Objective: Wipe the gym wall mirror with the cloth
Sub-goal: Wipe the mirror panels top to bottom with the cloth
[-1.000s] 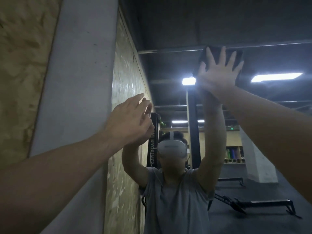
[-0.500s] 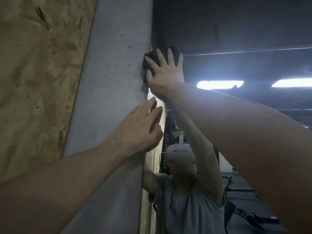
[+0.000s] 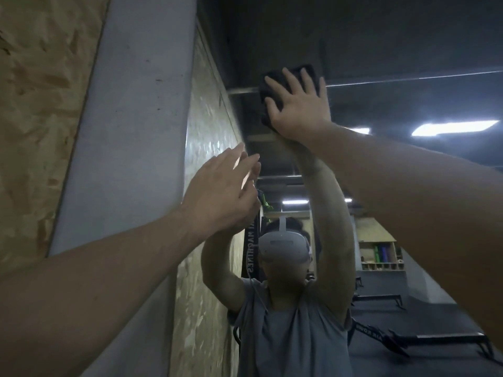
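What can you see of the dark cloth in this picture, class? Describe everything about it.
The cloth is dark, nearly black, soft-looking and folded into a rough pad. It lies flat against the mirror, high up, above the person's reflection. The right hand presses on it with straight, spread fingers and covers most of it; only its upper and left edges show.

Dark, matt, soft-looking folded cloth (image 3: 288, 77) sat under the flat right hand (image 3: 299, 110), at about 12 o'clock. Glossy, smooth wall mirror glass (image 3: 381, 50) gave clean reflections of ceiling lights. At 9 o'clock, a grey concrete pillar (image 3: 130, 131) looked matt and faintly pitted. Rough tan chipboard wall panel (image 3: 35, 91) at 10 o'clock showed coarse pressed flakes; its reflection carried a dull sheen. In the glass, at 6 o'clock, a grey cloth T-shirt (image 3: 294, 336) looked matt, and a white plastic headset (image 3: 283, 246) smooth.
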A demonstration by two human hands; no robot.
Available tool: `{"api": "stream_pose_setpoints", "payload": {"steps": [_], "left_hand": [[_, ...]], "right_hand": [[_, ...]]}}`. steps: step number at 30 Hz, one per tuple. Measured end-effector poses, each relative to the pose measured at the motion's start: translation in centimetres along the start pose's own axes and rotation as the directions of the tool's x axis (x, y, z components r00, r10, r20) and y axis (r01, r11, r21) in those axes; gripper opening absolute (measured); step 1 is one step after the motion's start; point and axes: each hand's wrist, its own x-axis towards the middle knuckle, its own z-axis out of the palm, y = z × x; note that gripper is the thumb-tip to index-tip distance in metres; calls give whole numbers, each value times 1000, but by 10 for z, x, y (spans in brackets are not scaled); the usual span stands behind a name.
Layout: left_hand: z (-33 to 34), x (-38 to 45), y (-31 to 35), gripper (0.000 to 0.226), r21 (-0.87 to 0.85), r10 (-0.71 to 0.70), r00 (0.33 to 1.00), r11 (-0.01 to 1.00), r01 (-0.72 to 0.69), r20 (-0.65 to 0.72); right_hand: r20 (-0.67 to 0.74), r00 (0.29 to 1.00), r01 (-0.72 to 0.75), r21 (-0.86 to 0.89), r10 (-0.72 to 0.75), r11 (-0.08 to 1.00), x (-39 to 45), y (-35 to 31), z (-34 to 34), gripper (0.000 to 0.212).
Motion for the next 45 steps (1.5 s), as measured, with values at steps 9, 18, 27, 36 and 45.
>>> {"api": "stream_pose_setpoints", "payload": {"steps": [9,18,27,36,45], "left_hand": [[5,15,23,65,89,20,995,996,-29,97],[-7,-14,-27,68,22,101,987,994,-105,121],[-4,-69,-82,46,-69,237,966,967,-244,-100],[-14,-106,-84,29,-127,12,996,992,-23,-90],[-24,-104,-41,33,-135,-90,996,987,86,-27]], "right_hand": [[-92,900,-426,23,426,904,-34,134,-22,65],[-12,987,-162,-18,162,987,14,-4,-4,65],[34,982,189,-51,-187,981,17,-134,26,60],[144,845,526,-49,-515,849,-125,-130,43,58],[229,638,749,34,-735,661,-198,-67,37,60]]}}
